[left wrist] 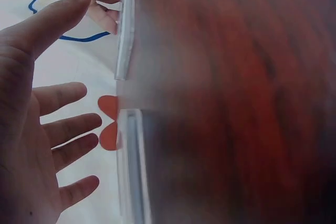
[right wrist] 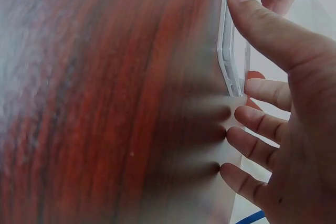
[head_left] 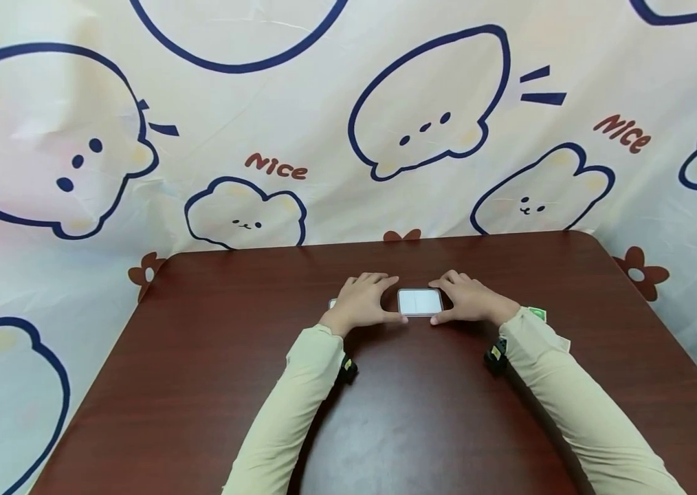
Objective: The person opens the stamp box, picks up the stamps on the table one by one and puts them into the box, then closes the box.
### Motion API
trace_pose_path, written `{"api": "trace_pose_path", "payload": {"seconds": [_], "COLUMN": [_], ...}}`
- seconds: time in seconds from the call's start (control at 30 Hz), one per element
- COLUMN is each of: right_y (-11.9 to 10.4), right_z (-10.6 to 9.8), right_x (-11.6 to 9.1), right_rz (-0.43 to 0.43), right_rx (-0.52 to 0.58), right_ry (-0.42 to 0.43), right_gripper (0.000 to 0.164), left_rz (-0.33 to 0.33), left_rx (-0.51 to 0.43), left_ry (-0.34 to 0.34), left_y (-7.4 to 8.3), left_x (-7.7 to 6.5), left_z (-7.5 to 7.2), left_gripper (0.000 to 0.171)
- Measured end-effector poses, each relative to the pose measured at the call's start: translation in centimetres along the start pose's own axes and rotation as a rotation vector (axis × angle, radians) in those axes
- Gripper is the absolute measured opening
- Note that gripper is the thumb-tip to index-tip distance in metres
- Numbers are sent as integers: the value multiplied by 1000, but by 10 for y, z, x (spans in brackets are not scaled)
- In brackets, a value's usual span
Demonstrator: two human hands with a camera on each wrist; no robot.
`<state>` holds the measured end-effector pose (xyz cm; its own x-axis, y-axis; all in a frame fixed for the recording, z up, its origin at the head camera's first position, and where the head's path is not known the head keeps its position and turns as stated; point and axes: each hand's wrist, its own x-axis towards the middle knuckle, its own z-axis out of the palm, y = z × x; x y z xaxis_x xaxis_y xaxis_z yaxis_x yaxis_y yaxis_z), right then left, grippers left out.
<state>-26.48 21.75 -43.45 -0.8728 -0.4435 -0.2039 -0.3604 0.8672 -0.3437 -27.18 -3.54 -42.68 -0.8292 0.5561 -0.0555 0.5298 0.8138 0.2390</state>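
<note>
A small white rectangular panel in a clear frame lies flat on the brown table, between my two hands. My left hand hovers around its left end, thumb and fingers spread. In the left wrist view the thumb stands above the frame's edge. My right hand is at the right end, thumb by the near edge and forefinger by the far one. Its other fingertips reach down to the tabletop. A second clear-framed piece lies beneath my left hand, mostly hidden in the head view.
A small green-and-white piece pokes out beyond my right wrist, partly covered by the sleeve. The glossy brown table reaches back to a cloth printed with cartoon outlines, which hangs behind and along both sides.
</note>
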Motion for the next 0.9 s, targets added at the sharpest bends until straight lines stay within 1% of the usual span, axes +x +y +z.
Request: {"api": "trace_pose_path", "payload": {"seconds": [0.13,0.33,0.57,0.77,0.9], "right_y": [0,0,2,2,1], "right_z": [1,1,4,2,3], "right_x": [1,2,4,5,5], "right_rz": [-7,2,-3,13,-1], "right_rx": [-7,-19,-43,-40,-33], "right_ry": [-8,-5,6,7,5], "right_gripper": [82,76,70,70,69], "left_rz": [-5,4,10,0,-10], "left_rx": [-17,-56,-106,-100,-78], "left_ry": [-14,-34,-80,-89,-94], "left_y": [-2,-5,-5,-4,-3], "left_x": [1,8,13,15,14], "left_z": [3,8,13,12,11], "left_gripper": [89,85,81,78,76]}}
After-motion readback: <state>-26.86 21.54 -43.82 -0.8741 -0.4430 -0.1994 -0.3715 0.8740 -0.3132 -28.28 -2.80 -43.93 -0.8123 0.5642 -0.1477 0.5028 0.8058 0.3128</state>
